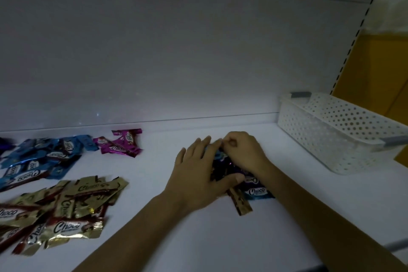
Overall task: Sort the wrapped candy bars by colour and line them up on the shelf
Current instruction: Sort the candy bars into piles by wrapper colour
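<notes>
- mixed heap of foil-wrapped candy bars point(254, 190) mid-frame on white shelf point(198, 238); one gold bar point(241, 204) juts out, long axis toward lower right
- left hand point(198, 174): fingers spread flat on heap; right hand point(242, 152): fingers pinch a wrapper
- about three magenta foil bars point(120, 143), upper left of the hands

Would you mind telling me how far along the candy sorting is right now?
Done: gold heap, blue heap and magenta heap are grouped but not lined up. In hand: left hand rests on the mixed pile, right hand pinches into it. Left: sort that pile, then straighten every group into rows.
</notes>
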`<state>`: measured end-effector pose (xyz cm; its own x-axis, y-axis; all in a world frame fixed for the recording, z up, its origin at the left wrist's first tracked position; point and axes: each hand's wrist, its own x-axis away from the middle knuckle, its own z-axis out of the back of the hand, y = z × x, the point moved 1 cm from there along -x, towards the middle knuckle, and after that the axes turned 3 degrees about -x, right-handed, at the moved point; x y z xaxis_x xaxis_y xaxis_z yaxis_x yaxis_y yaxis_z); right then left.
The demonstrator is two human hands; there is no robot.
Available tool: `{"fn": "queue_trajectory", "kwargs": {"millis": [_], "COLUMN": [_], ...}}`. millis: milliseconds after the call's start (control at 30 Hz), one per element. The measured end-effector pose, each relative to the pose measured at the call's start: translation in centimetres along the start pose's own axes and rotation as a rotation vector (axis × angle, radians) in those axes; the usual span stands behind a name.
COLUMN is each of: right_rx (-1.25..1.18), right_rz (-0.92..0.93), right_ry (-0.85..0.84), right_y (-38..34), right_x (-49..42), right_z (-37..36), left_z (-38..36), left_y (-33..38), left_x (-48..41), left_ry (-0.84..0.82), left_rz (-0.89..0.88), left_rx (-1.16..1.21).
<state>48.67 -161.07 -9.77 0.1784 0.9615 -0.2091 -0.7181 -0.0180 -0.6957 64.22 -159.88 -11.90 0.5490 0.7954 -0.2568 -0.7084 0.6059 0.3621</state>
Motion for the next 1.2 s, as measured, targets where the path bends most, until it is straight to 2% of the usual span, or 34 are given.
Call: {"fn": "queue_trajectory", "kwargs": {"millis": [133, 267, 367, 533, 700, 900, 1100, 1200], "right_rx": [-0.115, -0.400, -0.413, -0.586, -0.578, -0.497, -0.527, -0.516], "right_rz": [0.053, -0.086, -0.098, -0.123, -0.144, -0.071, -0.035, -0.018], "right_ry": [0.004, 0.091, 0.090, 0.178, 0.183, 0.244, 0.226, 0.217], "right_y": [-0.7, 0.3, 0.9, 1.4, 1.8, 1.6, 1.2, 1.3], "right_x": [-0.1, -0.6, -0.8, -1.2, -1.4, -0.9, -0.9, -1.2], "right_z": [-0.1, 0.6, 0.2, 0.5, 0.5, 0.2, -0.2, -0.4], "left_z": [-0.1, -0.2, 0.2, 0.4, 0.3, 0.6, 1.1, 1.1], "left_y": [0.3, 0.1, 0.1, 0.3, 0.1, 0.4, -0.6, -1.4], "left_x": [0.2, -0.3, -0.8, -1.0, -0.2, -0.3, -1.2, -1.4], "left_ry": [-0.115, 0.004, 0.039, -0.080, -0.136, 0.032, 0.251, 0.319], "left_rz": [-0.062, -0.017, -0.009, 0.185, 0.084, -0.034, -0.023, 0.017], "left_rx": [-0.048, -0.130, -0.169, -0.088, -0.071, -0.133, -0.002, 0.167]}}
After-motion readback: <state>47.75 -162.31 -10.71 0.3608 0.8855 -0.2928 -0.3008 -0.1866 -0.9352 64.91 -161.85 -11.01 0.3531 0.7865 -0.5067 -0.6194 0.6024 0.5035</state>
